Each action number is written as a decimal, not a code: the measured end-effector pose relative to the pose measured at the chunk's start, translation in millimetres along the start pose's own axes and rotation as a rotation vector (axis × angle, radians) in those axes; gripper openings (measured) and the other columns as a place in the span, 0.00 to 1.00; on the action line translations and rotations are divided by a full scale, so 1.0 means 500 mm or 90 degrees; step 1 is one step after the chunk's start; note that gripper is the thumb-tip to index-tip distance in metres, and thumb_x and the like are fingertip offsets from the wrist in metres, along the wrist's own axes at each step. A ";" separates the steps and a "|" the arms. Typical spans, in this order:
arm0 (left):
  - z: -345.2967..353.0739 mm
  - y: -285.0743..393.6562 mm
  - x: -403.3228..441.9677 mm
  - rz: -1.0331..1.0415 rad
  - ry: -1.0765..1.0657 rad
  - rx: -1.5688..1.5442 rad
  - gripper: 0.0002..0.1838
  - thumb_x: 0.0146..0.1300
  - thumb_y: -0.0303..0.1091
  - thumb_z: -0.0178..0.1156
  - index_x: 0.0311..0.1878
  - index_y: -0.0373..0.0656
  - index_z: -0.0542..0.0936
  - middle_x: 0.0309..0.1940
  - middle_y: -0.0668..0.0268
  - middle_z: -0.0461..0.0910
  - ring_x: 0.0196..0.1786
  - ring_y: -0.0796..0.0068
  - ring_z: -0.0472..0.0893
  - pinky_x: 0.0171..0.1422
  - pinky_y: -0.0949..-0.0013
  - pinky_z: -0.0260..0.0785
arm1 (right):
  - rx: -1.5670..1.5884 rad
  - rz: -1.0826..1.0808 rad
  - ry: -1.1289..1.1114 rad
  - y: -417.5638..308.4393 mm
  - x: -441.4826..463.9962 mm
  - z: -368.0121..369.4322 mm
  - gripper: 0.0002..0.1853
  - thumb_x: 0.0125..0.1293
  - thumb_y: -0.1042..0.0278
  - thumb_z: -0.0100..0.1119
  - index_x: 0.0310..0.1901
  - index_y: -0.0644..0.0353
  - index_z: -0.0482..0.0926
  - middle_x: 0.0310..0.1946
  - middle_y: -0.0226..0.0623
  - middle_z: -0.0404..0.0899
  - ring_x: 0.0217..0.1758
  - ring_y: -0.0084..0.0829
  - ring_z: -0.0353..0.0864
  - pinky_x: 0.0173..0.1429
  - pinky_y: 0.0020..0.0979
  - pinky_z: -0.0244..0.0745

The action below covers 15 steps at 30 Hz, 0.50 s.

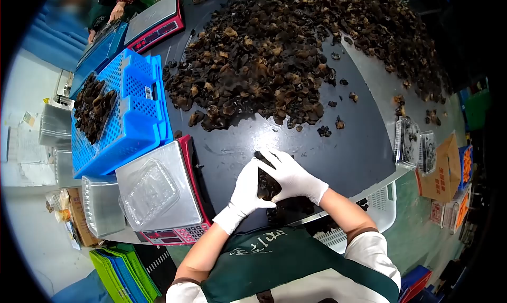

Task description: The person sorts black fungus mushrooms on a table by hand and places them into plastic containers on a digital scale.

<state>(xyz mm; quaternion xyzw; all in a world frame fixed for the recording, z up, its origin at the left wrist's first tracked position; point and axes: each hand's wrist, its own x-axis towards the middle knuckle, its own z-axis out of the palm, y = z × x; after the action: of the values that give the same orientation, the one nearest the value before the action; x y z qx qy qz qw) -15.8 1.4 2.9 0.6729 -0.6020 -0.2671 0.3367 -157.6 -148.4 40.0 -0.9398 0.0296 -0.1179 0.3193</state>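
Note:
My left hand (246, 191) and my right hand (291, 176), both in white gloves, are cupped together near the table's front edge. Between them they grip a clump of dark wood ear mushrooms (268, 184), partly covered by the fingers. More dark pieces (296, 207) lie just below my hands at the edge. Beyond my hands, a large pile of wood ear mushrooms (253, 65) spreads over the dark table (354, 150). To the left, a clear plastic tray (151, 189) rests on a red-sided scale (193, 202).
A blue crate (138, 121) at left carries a tray of mushrooms (94, 110). Stacks of clear trays (100, 205) stand beside the scale. Another scale (153, 26) and a person's hand (116, 11) are at upper left. A white basket (383, 202) sits below the table's right edge.

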 end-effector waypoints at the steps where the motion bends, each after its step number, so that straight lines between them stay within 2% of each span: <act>1: 0.008 0.011 -0.012 -0.010 0.026 0.055 0.65 0.30 0.53 0.79 0.70 0.30 0.56 0.66 0.42 0.62 0.68 0.41 0.63 0.74 0.51 0.55 | -0.006 -0.013 0.006 -0.003 0.003 -0.002 0.51 0.36 0.57 0.76 0.66 0.62 0.65 0.63 0.51 0.67 0.63 0.51 0.68 0.66 0.44 0.66; 3: 0.017 0.021 -0.032 -0.063 0.006 0.101 0.61 0.32 0.45 0.79 0.70 0.31 0.57 0.65 0.43 0.64 0.65 0.42 0.67 0.71 0.52 0.60 | 0.011 -0.014 0.004 -0.010 -0.005 0.005 0.45 0.39 0.58 0.74 0.63 0.60 0.68 0.59 0.44 0.70 0.58 0.45 0.72 0.63 0.41 0.68; 4: 0.026 0.001 -0.040 -0.037 -0.004 0.076 0.56 0.35 0.42 0.78 0.69 0.33 0.60 0.63 0.45 0.66 0.63 0.44 0.68 0.69 0.53 0.62 | 0.017 0.001 -0.013 -0.005 -0.017 0.024 0.38 0.43 0.62 0.72 0.60 0.57 0.71 0.54 0.40 0.73 0.53 0.41 0.75 0.59 0.38 0.72; 5: 0.035 -0.020 -0.047 -0.012 -0.013 0.050 0.52 0.37 0.39 0.77 0.68 0.36 0.63 0.62 0.47 0.68 0.62 0.46 0.69 0.67 0.55 0.64 | 0.017 0.001 -0.015 0.004 -0.024 0.036 0.38 0.43 0.62 0.72 0.60 0.57 0.71 0.54 0.40 0.73 0.53 0.41 0.75 0.59 0.38 0.72; 7: -0.002 0.029 -0.029 -0.014 0.052 0.017 0.37 0.42 0.35 0.74 0.59 0.40 0.74 0.56 0.55 0.74 0.59 0.54 0.73 0.65 0.58 0.65 | 0.052 0.019 -0.004 0.015 -0.029 0.048 0.33 0.44 0.65 0.71 0.57 0.53 0.73 0.48 0.36 0.76 0.46 0.38 0.78 0.51 0.35 0.77; 8: -0.006 0.030 -0.020 -0.029 0.057 0.016 0.30 0.44 0.29 0.73 0.55 0.41 0.77 0.51 0.56 0.77 0.54 0.57 0.77 0.62 0.60 0.68 | 0.041 0.027 0.022 0.014 -0.024 0.053 0.28 0.45 0.70 0.70 0.52 0.53 0.76 0.42 0.34 0.79 0.42 0.37 0.80 0.44 0.33 0.78; 9: -0.004 0.024 -0.021 -0.031 0.060 0.017 0.30 0.44 0.29 0.73 0.55 0.41 0.77 0.51 0.56 0.77 0.54 0.57 0.77 0.62 0.60 0.68 | 0.041 0.024 0.020 0.016 -0.020 0.061 0.28 0.45 0.70 0.70 0.52 0.53 0.76 0.42 0.34 0.79 0.42 0.37 0.80 0.44 0.33 0.78; 11: 0.003 0.007 -0.023 -0.064 0.143 -0.118 0.24 0.46 0.27 0.71 0.50 0.41 0.80 0.46 0.59 0.80 0.49 0.61 0.80 0.57 0.65 0.72 | 0.184 0.048 0.122 0.022 -0.011 0.074 0.22 0.45 0.73 0.68 0.47 0.55 0.79 0.39 0.35 0.79 0.43 0.39 0.81 0.44 0.31 0.79; 12: -0.003 0.021 -0.021 -0.108 0.181 -0.223 0.20 0.48 0.25 0.71 0.48 0.41 0.81 0.42 0.62 0.82 0.45 0.64 0.82 0.53 0.68 0.74 | 0.262 0.108 0.129 0.011 -0.008 0.067 0.16 0.50 0.75 0.66 0.43 0.58 0.81 0.39 0.34 0.81 0.44 0.35 0.82 0.47 0.30 0.78; 13: -0.016 0.034 -0.021 -0.105 0.182 -0.222 0.20 0.48 0.25 0.71 0.48 0.41 0.81 0.42 0.62 0.82 0.45 0.64 0.82 0.53 0.68 0.74 | 0.261 0.107 0.130 0.003 -0.004 0.053 0.16 0.50 0.75 0.66 0.43 0.58 0.81 0.39 0.34 0.81 0.44 0.35 0.82 0.47 0.30 0.78; 15: -0.047 0.059 -0.027 -0.301 0.164 -0.442 0.16 0.54 0.23 0.69 0.47 0.38 0.80 0.41 0.65 0.83 0.42 0.76 0.81 0.50 0.73 0.74 | 0.660 0.306 0.081 -0.013 0.001 0.023 0.12 0.55 0.75 0.64 0.43 0.63 0.81 0.42 0.31 0.82 0.43 0.28 0.82 0.49 0.28 0.77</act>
<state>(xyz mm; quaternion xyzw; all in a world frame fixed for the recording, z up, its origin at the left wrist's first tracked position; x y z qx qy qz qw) -18.1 16.4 39.9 0.6666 -0.2593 -0.4376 0.5450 -154.7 -136.4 35.1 -0.6183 0.2000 -0.0973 0.7538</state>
